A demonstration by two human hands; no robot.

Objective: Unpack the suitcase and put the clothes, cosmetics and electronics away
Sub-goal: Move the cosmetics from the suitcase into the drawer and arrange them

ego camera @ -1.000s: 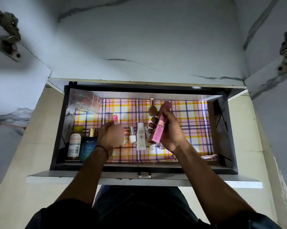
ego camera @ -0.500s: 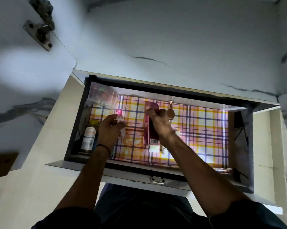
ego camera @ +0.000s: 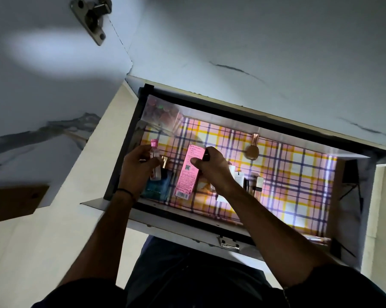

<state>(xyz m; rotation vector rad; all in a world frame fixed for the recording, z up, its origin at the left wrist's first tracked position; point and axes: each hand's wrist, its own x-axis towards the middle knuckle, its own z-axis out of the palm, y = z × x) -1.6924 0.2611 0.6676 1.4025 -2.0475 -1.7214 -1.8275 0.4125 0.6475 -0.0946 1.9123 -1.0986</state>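
An open drawer [ego camera: 187, 223] lined with pink, yellow and purple plaid paper lies below me, lit from inside. My right hand [ego camera: 212, 170] grips the top of a long pink cosmetics box [ego camera: 188, 172], which stands upright in the drawer's left half. My left hand [ego camera: 138, 172] holds a small clear bottle with a pink cap [ego camera: 154, 160] just left of the box. A blue perfume box [ego camera: 158, 188] with a gold cap sits under the left hand. Small white and dark cosmetics [ego camera: 250, 182] stand right of my right wrist.
A rose-gold round compact or brush [ego camera: 252, 150] lies near the drawer's back wall. The drawer's right half shows bare plaid liner [ego camera: 298, 185]. A metal latch [ego camera: 228, 243] sits on the front edge. An open cabinet door with a hinge [ego camera: 91, 16] hangs at upper left.
The view has swung left and tilted. My right hand has carried the pink box leftward and set it upright beside the blue perfume box. My left hand still holds the pink-capped bottle.
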